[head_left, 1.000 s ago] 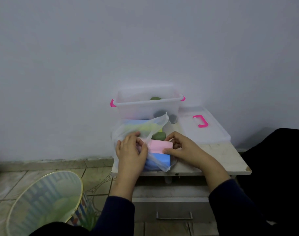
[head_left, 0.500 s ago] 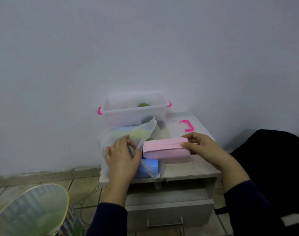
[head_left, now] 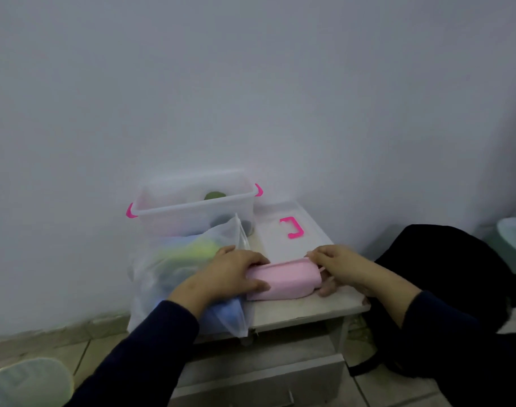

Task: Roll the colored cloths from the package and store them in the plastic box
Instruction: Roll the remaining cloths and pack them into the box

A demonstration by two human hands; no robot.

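Observation:
A folded pink cloth lies on the small white table, out of the package. My left hand grips its left end and my right hand grips its right end. The translucent plastic package sits at the table's left, with blue and yellow-green cloths showing through it. Behind it stands the clear plastic box with pink latches; a green roll and a dark roll are inside.
The box's clear lid with a pink handle lies flat at the table's back right. A wall is close behind. A dark bag lies right of the table, a light bin stands lower left, and a drawer front is below.
The pink cloth came out of the package, drawn rightward by my right hand, and now lies on the table. My left hand left the package and took the cloth's left end.

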